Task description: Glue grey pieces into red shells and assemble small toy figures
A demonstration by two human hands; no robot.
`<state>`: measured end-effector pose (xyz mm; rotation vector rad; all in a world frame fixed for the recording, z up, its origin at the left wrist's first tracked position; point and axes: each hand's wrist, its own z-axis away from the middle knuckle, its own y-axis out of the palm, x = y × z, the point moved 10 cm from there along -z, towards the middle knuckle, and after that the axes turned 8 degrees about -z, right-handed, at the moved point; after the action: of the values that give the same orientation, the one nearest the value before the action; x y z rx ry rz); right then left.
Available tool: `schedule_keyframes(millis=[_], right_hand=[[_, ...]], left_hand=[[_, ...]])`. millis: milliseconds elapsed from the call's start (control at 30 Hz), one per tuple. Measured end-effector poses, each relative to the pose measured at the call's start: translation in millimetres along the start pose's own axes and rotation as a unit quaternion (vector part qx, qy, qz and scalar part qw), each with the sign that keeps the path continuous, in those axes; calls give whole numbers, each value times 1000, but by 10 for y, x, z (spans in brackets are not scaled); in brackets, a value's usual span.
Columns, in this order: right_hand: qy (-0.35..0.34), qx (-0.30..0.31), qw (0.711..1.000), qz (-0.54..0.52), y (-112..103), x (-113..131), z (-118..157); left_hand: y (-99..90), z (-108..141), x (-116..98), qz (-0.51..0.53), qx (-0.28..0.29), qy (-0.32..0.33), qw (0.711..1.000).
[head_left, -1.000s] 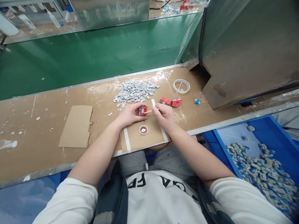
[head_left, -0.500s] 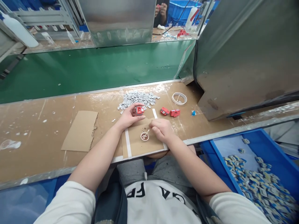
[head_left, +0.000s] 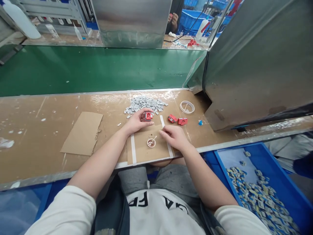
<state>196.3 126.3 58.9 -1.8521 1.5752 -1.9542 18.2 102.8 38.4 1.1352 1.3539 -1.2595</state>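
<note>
My left hand [head_left: 138,122] holds a small red and grey piece [head_left: 148,116] between thumb and fingers, its open red side facing up. My right hand [head_left: 172,134] is closed just right of a small round cup [head_left: 151,143]; whatever its fingertips may hold is too small to name. A thin white stick [head_left: 153,139] leans in the cup, which stands on a taped cardboard sheet [head_left: 141,155]. Beyond my left hand lies a heap of grey tiles [head_left: 145,103]. Two red pieces, one left [head_left: 172,118] and one right [head_left: 182,121], lie beyond my right hand.
A white ring [head_left: 187,107] and a blue bit [head_left: 200,122] lie at the right. Loose cardboard [head_left: 81,133] rests on the left. A blue bin [head_left: 260,150] of small parts stands at lower right. Across the green strip [head_left: 97,68], another person's hands [head_left: 174,20] are visible.
My right hand has moved slightly right, away from the cup, and the stick now rests in the cup free of my fingers. My left hand still holds the red piece. The view has shifted slightly.
</note>
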Motion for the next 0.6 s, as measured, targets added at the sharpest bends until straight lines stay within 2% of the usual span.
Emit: schedule_keyframes(millis=[33,100,267,467,600], right_hand=[[-2,38,999,7,132,50,3],[1,68,998,6,290,117,-2],[-14,101,994,-38,453,213,-35],[-47,90,993,-58,357,315,-39],[-44,94,992,-78,336,334,-21]], left_hand=[[0,0,-4,1,1,2,1000],[1,2,-10,4,3,4,1000],[13,3,-21,-2,9,4,1000],[21,1,-17,-12,12,2,1000],[25,-4,-2,-4,14,2,1000]])
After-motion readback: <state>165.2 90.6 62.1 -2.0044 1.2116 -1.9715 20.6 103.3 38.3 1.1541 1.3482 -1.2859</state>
